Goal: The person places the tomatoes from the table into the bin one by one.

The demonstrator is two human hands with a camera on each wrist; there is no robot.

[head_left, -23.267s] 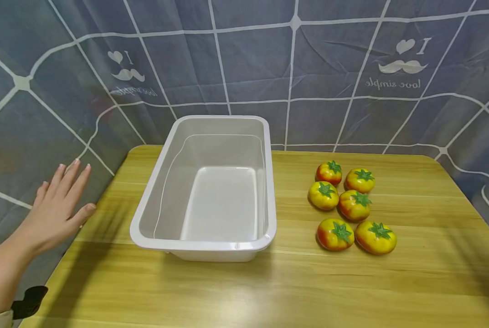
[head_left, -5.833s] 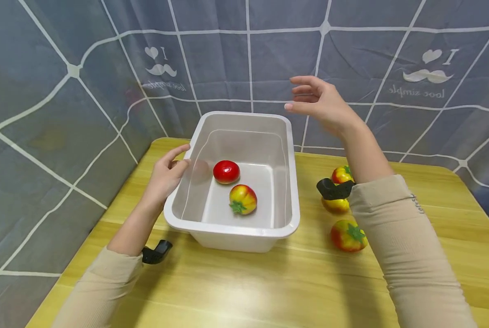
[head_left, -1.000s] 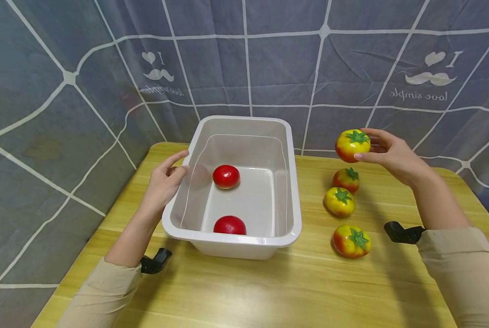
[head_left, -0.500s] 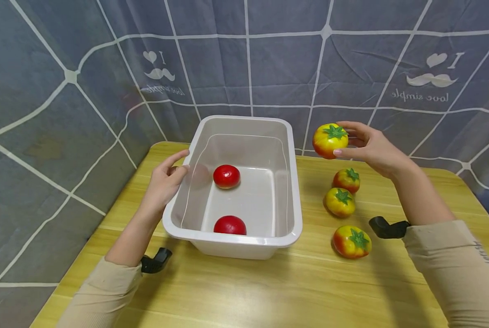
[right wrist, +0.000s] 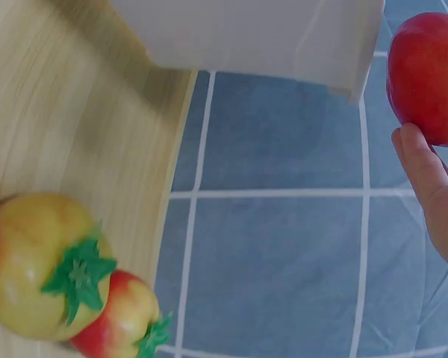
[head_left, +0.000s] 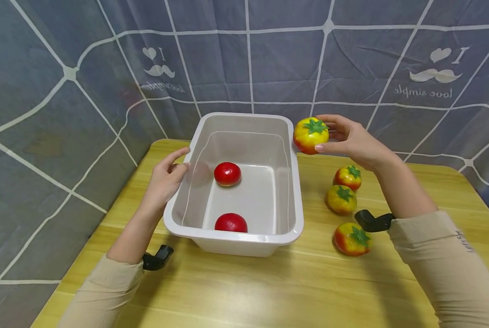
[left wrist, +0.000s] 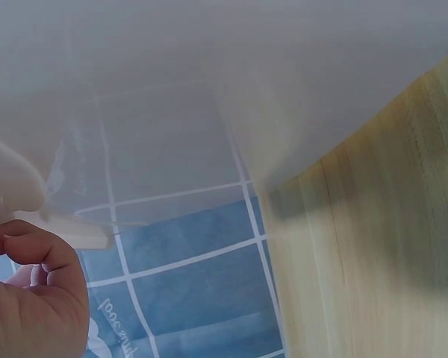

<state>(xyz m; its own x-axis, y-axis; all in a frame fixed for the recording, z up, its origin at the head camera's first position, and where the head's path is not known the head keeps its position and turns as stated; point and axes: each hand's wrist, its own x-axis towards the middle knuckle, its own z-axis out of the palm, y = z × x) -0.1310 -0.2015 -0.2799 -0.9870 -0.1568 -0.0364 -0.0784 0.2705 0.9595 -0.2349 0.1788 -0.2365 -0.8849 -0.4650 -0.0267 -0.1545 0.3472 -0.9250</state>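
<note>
White bin [head_left: 265, 238]: standing on the wooden tabletop [head_left: 244, 291], left of the loose tomatoes, longer from near to far than across, with a rounded rim all round.
Left hand [head_left: 166, 180]: gripping the bin's left rim with bent fingers, index finger and thumb tip both at the edge.
Right hand [head_left: 352, 139]: grasping the held tomato [head_left: 309, 135] between thumb and fingers, coming in from the right side of the scene.
Held tomato: raised above the tabletop, just right of the bin's far right corner; yellow above with a green leaf crown, deep red underneath as seen from the right wrist; set apart from the bin wall in that same view.
Inside the bin: lying on the floor, the far red tomato [head_left: 227, 174] left of the middle, and the near red tomato [head_left: 231, 222], partly hidden by the near rim; well apart from each other.
Right of the bin: resting on the tabletop in a rough near-to-far line, the far loose tomato [head_left: 346, 178], the middle loose tomato [head_left: 339, 200] just beside it, and the near loose tomato [head_left: 348, 239] a little apart.
Leaf crowns on loose tomatoes: green, star-shaped, in sight on all three.
Sleeves [head_left: 437, 255]: beige, with a black mount [head_left: 373, 222] near each cuff.
Curtain [head_left: 281, 59]: grey-blue with white grid lines, printed with mirrored lettering, hearts and moustaches; hanging behind the tabletop and along its left side.
</note>
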